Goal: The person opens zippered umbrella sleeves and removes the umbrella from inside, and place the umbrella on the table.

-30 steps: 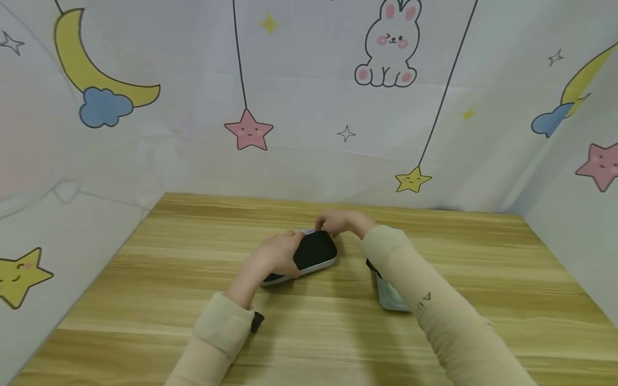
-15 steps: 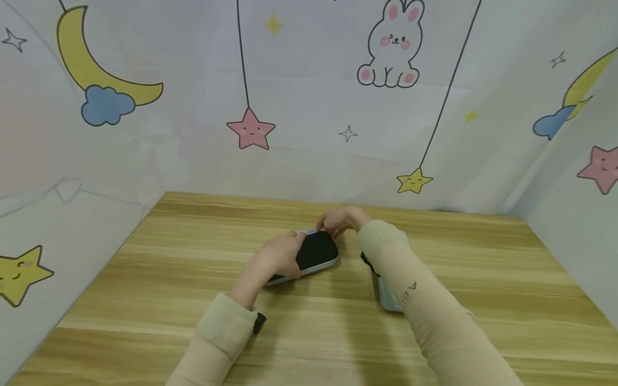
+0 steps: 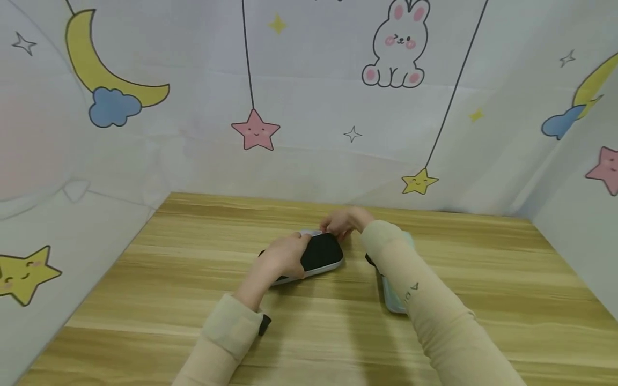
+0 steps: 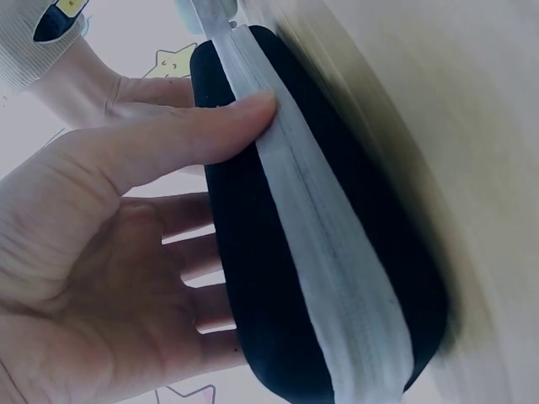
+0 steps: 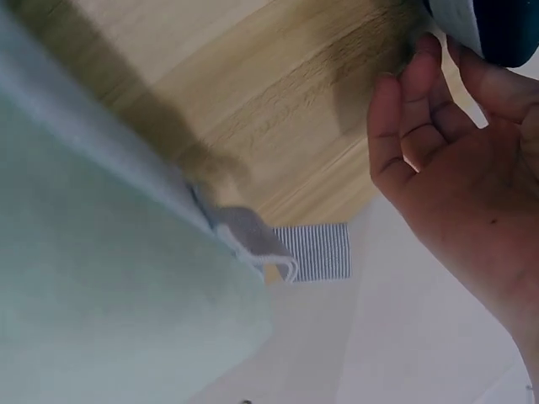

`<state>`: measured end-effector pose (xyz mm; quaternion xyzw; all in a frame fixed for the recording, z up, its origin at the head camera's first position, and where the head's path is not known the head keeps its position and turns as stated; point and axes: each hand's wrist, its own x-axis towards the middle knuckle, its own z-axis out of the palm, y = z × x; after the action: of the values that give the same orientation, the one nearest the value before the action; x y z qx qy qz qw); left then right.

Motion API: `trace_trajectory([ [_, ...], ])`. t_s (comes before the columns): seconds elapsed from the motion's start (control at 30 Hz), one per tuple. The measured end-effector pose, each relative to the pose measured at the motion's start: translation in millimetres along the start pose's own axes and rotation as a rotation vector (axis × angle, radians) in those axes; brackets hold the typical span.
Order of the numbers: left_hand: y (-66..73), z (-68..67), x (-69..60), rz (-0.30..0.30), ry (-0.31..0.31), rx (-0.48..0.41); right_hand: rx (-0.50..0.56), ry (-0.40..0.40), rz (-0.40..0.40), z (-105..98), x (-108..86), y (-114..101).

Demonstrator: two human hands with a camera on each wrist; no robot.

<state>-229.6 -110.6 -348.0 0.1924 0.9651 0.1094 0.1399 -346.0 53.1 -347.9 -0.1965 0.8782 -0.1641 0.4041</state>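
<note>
A black zip case with a light grey zipper band stands on the table in the head view. My left hand grips it, thumb pressed beside the zipper and fingers on the far side, as the left wrist view shows. At the case's far right end is my right hand. Its thumb and finger pinch at the case's edge in the right wrist view; a zipper pull cannot be made out there. The case looks closed along the visible zipper.
A pale green case with a grey edge lies under the right forearm. In the right wrist view it shows large, with a fabric loop at one end. A patterned cloth wall rises behind the wooden table.
The whole head view has shifted slightly. The left hand keeps its grip on the black case. The right hand stays at the case's far end with only slight movement.
</note>
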Motion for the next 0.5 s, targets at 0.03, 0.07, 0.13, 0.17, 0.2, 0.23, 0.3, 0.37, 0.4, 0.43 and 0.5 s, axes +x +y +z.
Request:
trace_trajectory([
  [0.03, 0.0, 0.3, -0.1, 0.001, 0.000, -0.001, -0.023, 0.004, -0.013, 0, -0.5, 0],
  [0.07, -0.2, 0.5, -0.1, 0.003, 0.002, -0.003, -0.052, 0.013, -0.031, 0, -1.0, 0],
  [0.13, -1.2, 1.2, 0.3, 0.003, 0.007, -0.007, -0.151, 0.053, -0.081, 1, -2.7, -2],
  [0.17, -1.7, 1.4, 0.5, 0.001, 0.008, -0.009, -0.216, 0.082, -0.104, 1, -4.2, -4],
  [0.2, -2.3, 1.8, 0.6, 0.001, 0.008, -0.010, -0.276, 0.113, -0.123, 2, -5.6, -6],
  [0.23, -2.9, 2.1, 0.8, 0.000, 0.011, -0.015, -0.342, 0.145, -0.138, 2, -7.0, -8],
  [0.3, -3.4, 1.9, 0.9, -0.001, 0.011, -0.024, -0.442, 0.202, -0.155, 3, -8.9, -10],
  [0.37, -3.2, 1.3, 0.4, -0.002, 0.009, -0.033, -0.494, 0.235, -0.161, 4, -10.4, -11],
  [0.4, -2.9, 1.1, 0.2, -0.003, 0.007, -0.037, -0.506, 0.246, -0.164, 5, -10.9, -11],
  [0.43, -2.5, 0.6, 0.0, -0.004, 0.006, -0.041, -0.522, 0.258, -0.174, 6, -11.2, -10],
  [0.5, -2.0, 0.4, -0.3, -0.006, 0.006, -0.041, -0.541, 0.277, -0.192, 6, -11.6, -9],
])
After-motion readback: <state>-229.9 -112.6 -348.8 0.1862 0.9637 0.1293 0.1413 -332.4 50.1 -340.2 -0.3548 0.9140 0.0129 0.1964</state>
